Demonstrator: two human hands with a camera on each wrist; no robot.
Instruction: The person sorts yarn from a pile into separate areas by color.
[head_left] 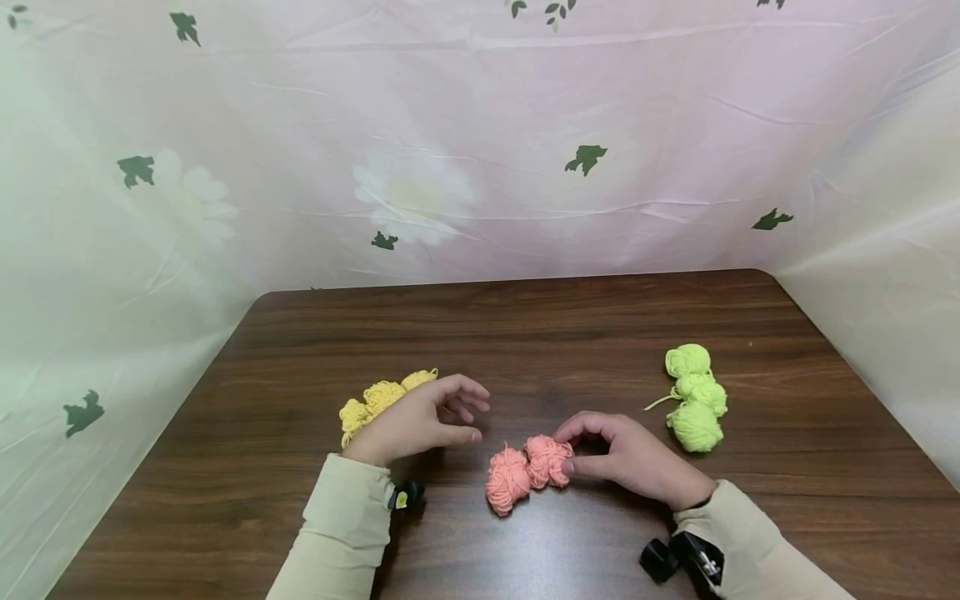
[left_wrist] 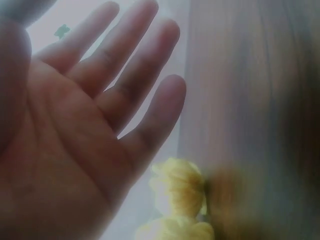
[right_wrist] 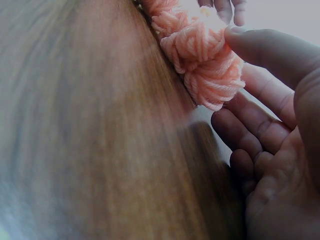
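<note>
Near the middle of the table lies a coral-pink skein of yarn point(head_left: 507, 479), bunched into rounded lobes. My right hand point(head_left: 632, 458) holds its right end, with the thumb on the near side and a finger on the far side. In the right wrist view, the thumb tip presses against the pink yarn point(right_wrist: 205, 50) and the other fingers curve beneath and beside it. My left hand point(head_left: 420, 421) hovers left of the pink yarn, fingers loosely bent and holding nothing. Partly hidden behind that hand is a yellow skein of yarn point(head_left: 382, 395); the left wrist view shows its blurred lobes point(left_wrist: 177, 187).
A lime-green skein of yarn point(head_left: 696, 400) lies on the right part of the dark wooden table point(head_left: 525, 333), a loose strand trailing leftward. Behind the table hangs a pale floral cloth point(head_left: 480, 125), which also runs along both sides. Black camera mounts point(head_left: 682, 560) sit at the wrists.
</note>
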